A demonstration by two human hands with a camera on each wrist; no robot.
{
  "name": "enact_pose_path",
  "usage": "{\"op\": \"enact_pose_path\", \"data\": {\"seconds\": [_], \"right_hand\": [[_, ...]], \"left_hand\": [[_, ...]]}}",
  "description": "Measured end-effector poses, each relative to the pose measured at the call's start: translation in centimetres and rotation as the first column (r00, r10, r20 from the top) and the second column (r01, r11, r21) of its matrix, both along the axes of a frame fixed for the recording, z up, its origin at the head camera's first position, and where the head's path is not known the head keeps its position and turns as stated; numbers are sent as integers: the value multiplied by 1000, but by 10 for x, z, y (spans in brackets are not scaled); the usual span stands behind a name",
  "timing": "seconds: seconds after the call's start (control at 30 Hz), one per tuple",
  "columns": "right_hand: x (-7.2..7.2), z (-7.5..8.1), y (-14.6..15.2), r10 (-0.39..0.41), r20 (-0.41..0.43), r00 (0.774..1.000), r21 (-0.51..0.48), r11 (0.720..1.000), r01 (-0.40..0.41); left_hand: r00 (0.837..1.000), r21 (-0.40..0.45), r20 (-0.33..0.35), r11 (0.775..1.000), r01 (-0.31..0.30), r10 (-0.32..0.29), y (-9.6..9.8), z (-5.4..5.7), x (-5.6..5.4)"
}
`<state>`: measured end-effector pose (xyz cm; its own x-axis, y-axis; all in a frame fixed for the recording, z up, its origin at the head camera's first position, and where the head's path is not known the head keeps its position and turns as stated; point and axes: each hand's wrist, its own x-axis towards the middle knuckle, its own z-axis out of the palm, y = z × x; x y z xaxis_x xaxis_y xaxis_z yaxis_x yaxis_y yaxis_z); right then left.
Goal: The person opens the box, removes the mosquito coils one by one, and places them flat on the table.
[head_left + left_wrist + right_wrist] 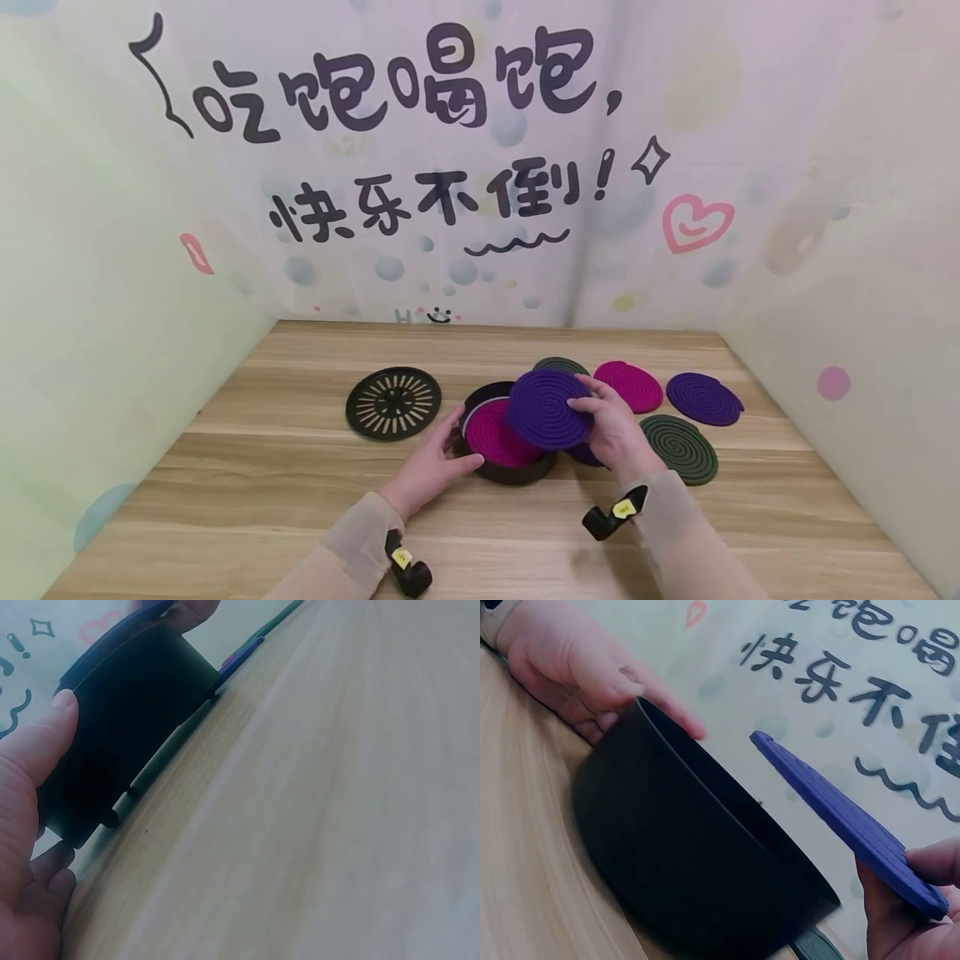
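Note:
My left hand (pixel 433 468) holds a black round mosquito coil box (pixel 514 477) by its left side, with the thumb at the rim. Inside the box, a pink mosquito coil (pixel 495 433) shows, partly covered. Between thumb and fingers, my right hand (pixel 618 429) pinches a purple mosquito coil (pixel 550 408) by its right edge. This coil overlaps the box's right part in the head view. The right wrist view shows the purple coil (pixel 840 817) tilted and apart from the box's rim (pixel 705 780).
A black slotted lid (pixel 393 403) lies left of the box. Right of it lie a pink coil (pixel 628 387), a purple coil (pixel 703 398) and a green coil (pixel 679 450). Another green coil (pixel 561 364) is partly hidden behind the held one. Printed walls enclose the wooden table (pixel 247 467).

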<state>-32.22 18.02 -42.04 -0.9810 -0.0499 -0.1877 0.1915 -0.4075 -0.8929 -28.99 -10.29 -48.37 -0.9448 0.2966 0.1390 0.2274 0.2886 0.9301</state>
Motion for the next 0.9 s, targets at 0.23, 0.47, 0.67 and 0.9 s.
{"op": "enact_pose_path", "data": {"seconds": [0.23, 0.47, 0.67, 0.9], "right_hand": [[5, 1, 37, -24, 15, 1000, -89, 996, 25], [10, -1, 77, -97, 40, 994, -158, 982, 102], [16, -8, 108, -144, 55, 988, -200, 968, 152], [24, -17, 141, -163, 52, 985, -236, 957, 170]], "left_hand": [[1000, 0, 19, 1000, 1, -1, 1, -1, -1], [1000, 0, 17, 1000, 2, -2, 1, -1, -1], [1000, -6, 26, 1000, 2, -2, 1, -1, -1], [1000, -7, 18, 1000, 8, -8, 3, -1, -2]]}}
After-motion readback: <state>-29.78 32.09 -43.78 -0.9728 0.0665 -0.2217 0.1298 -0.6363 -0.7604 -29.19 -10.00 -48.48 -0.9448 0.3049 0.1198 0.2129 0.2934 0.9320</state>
